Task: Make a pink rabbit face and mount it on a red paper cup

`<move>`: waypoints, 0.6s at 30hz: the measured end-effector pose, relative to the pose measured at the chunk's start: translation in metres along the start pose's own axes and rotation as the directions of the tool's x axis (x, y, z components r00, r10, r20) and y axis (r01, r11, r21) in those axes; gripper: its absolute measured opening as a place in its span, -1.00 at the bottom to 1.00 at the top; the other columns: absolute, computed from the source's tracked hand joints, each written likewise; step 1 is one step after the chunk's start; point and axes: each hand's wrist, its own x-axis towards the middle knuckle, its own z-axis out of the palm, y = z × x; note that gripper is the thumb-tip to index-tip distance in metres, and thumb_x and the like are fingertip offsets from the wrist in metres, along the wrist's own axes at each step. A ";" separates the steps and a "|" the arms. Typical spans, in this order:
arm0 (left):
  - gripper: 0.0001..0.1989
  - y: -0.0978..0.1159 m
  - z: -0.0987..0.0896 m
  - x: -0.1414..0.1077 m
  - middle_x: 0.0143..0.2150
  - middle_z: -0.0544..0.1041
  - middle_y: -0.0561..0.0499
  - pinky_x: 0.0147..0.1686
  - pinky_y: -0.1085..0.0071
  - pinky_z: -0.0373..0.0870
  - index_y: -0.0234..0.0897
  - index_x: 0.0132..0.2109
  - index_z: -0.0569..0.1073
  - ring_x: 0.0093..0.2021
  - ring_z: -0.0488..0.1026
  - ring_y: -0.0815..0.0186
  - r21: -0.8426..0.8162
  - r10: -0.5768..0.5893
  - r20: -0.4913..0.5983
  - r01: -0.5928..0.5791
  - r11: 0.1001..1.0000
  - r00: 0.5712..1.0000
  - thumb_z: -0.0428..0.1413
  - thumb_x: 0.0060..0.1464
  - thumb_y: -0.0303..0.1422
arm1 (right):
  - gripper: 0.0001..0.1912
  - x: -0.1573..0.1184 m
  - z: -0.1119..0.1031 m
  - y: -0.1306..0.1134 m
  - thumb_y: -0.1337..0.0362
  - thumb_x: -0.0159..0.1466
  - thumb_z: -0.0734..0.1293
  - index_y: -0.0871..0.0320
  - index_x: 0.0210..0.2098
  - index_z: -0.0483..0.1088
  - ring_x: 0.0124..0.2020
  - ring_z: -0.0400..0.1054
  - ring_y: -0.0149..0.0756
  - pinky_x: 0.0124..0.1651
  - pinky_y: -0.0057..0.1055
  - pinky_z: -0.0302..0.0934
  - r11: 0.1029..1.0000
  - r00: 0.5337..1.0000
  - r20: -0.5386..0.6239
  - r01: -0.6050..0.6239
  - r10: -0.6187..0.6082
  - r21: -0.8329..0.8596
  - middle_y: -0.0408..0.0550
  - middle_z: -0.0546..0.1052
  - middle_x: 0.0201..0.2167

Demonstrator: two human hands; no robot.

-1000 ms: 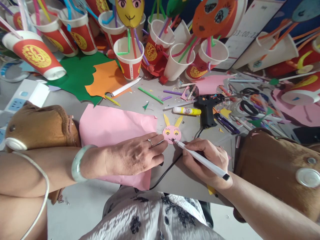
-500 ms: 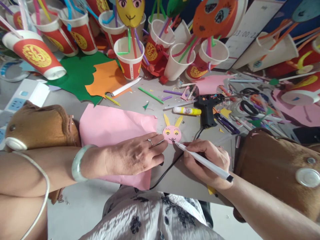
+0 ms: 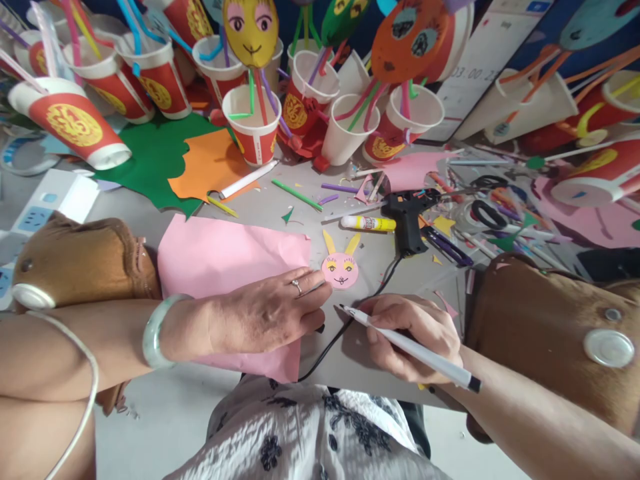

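My right hand grips a white marker with a black end. Its dark tip is off the paper, a little below the rabbit face. That face is a pink paper cutout with yellow ears and drawn eyes, nose and mouth, lying on the table. My left hand rests over a pink paper sheet, its fingertips at the face's left edge. A small black piece pokes out from under its curled fingers; most of it is hidden.
A black glue gun and its cord lie behind my right hand, beside a yellow glue stick. Paper cups with straws and paper faces line the back. Scraps and scissors clutter the right.
The marker tip has come away from the rabbit's mouth, down and slightly left, with my right hand. My left hand stays at the cutout. The view has shifted slightly.
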 end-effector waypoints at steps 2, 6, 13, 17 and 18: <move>-0.84 0.001 0.001 -0.001 0.08 0.45 -0.15 0.19 0.11 0.41 -0.27 -0.09 0.50 0.06 0.43 0.14 -0.008 -0.009 -0.012 0.009 1.000 1.000 0.03 0.29 -0.49 | -0.72 -0.001 0.000 0.000 0.46 0.17 0.32 -0.02 -0.23 0.25 -0.47 0.54 -0.32 -0.46 -0.43 0.45 1.000 1.000 -0.006 -0.001 0.002 0.005 -0.16 0.55 -0.44; -0.85 0.000 0.003 -0.001 0.09 0.44 -0.16 0.15 0.09 0.43 -0.29 -0.09 0.48 0.07 0.41 0.13 -0.038 -0.025 -0.050 0.023 0.999 0.998 0.05 0.27 -0.51 | -0.74 0.000 0.002 0.000 0.46 0.16 0.30 -0.02 -0.25 0.24 -0.52 0.49 -0.34 -0.45 -0.44 0.44 0.998 0.999 -0.016 0.042 -0.042 0.045 -0.22 0.48 -0.50; -0.91 -0.002 0.002 -0.003 0.14 0.43 -0.17 0.20 0.05 0.41 -0.30 -0.14 0.46 0.12 0.41 0.09 -0.047 0.006 -0.008 -0.006 0.999 1.000 0.07 0.26 -0.51 | -0.76 0.001 0.002 0.001 0.46 0.18 0.29 0.01 -0.26 0.23 -0.50 0.50 -0.32 -0.48 -0.43 0.43 0.998 0.996 -0.053 0.068 -0.067 0.003 -0.21 0.47 -0.51; -0.86 -0.001 0.003 -0.005 0.23 0.39 -0.19 0.32 -0.02 0.30 -0.31 -0.08 0.48 0.24 0.36 0.05 0.006 0.012 -0.011 -0.012 1.000 1.000 0.07 0.26 -0.52 | -0.76 0.001 0.001 0.003 0.47 0.18 0.31 0.03 -0.23 0.24 -0.50 0.52 -0.34 -0.49 -0.46 0.42 0.997 0.996 -0.063 0.056 -0.059 -0.052 -0.18 0.52 -0.47; -0.85 -0.001 0.003 -0.005 0.23 0.40 -0.18 0.33 -0.03 0.29 -0.30 -0.08 0.49 0.24 0.37 0.06 0.016 0.013 -0.015 -0.013 1.000 1.000 0.07 0.26 -0.52 | -0.75 0.001 0.001 0.003 0.47 0.18 0.31 0.04 -0.22 0.25 -0.49 0.52 -0.33 -0.48 -0.46 0.43 0.997 0.997 -0.061 0.050 -0.054 -0.057 -0.18 0.52 -0.47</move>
